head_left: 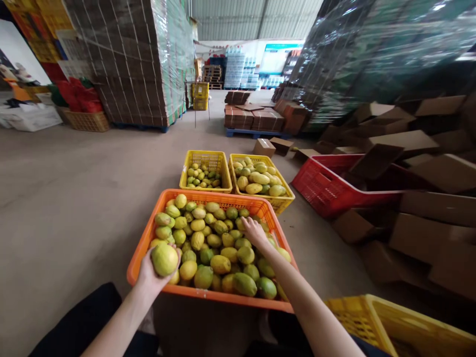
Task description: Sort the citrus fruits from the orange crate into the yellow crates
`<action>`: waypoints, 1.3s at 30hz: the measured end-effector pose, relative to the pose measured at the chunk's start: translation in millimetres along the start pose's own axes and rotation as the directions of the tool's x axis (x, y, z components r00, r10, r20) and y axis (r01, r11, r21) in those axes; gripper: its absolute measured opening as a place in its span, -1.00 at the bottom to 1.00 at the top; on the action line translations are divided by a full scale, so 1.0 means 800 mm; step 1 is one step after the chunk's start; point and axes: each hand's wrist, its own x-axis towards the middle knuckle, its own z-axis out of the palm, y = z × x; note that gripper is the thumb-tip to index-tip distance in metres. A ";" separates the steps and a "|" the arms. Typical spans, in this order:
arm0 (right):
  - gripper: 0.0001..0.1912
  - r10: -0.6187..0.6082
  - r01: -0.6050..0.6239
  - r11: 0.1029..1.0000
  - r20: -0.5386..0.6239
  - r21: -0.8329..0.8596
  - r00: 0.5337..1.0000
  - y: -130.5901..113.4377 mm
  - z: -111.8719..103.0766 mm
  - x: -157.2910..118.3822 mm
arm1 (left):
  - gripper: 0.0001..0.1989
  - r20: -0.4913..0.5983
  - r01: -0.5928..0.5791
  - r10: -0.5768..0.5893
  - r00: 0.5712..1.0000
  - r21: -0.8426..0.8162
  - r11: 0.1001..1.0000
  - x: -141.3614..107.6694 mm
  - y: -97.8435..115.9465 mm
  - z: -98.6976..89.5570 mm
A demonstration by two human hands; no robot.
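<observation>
A large orange plastic crate [134,253] in front of me is filled with yellow-green oval fruits that look like papayas [220,264]. In my left hand [150,271], above the crate's near left corner, lies a rounded yellow-green papaya [164,259], with my palm under it and my fingers curled around its side. My right hand [256,233] reaches into the right half of the crate. Its fingers are apart and point down at the fruit, seemingly touching it. The fingertips are partly hidden, and no fruit shows lifted in that hand.
Beyond the orange crate stand two yellow crates: the left one [227,173] holds smaller fruits, the right one [289,197] larger ones. A red crate [316,191] and heaped cardboard boxes [420,223] lie to the right. Another yellow crate [375,317] is near my right side. Wrapped stacks stand behind.
</observation>
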 end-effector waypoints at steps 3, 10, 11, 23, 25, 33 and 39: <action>-0.39 0.074 -0.067 0.989 -0.051 0.130 0.996 -0.024 -0.034 -0.013 | -0.71 0.079 0.012 -0.013 0.997 0.009 1.000 -0.008 -0.011 0.002; -0.46 0.195 -0.059 0.442 -0.032 0.895 0.980 -0.105 -0.137 -0.112 | -0.64 0.228 0.087 -0.117 0.967 0.134 0.987 -0.026 -0.036 0.016; -0.47 0.201 -0.061 0.309 -0.003 0.949 0.980 -0.115 -0.144 -0.129 | -0.64 0.249 0.107 -0.146 0.957 0.164 0.981 -0.028 -0.038 0.018; -0.46 0.124 -0.229 -0.279 0.272 0.932 0.954 -0.151 -0.142 -0.176 | -0.52 0.496 -0.095 -0.151 0.855 0.436 0.895 -0.048 -0.073 0.023; -0.52 0.115 -0.253 -0.315 0.301 0.915 0.947 -0.150 -0.143 -0.174 | -0.56 0.519 -0.123 -0.130 0.845 0.425 0.897 -0.048 -0.078 0.025; -0.56 0.035 -0.245 -0.405 0.283 0.881 0.958 -0.160 -0.127 -0.179 | -0.78 0.614 -0.429 0.176 0.769 0.293 0.854 -0.044 -0.084 0.027; -0.38 0.032 -0.207 -0.102 0.211 0.973 0.977 -0.163 -0.125 -0.192 | -0.73 0.711 -0.631 0.279 0.645 0.289 0.720 -0.042 -0.077 0.018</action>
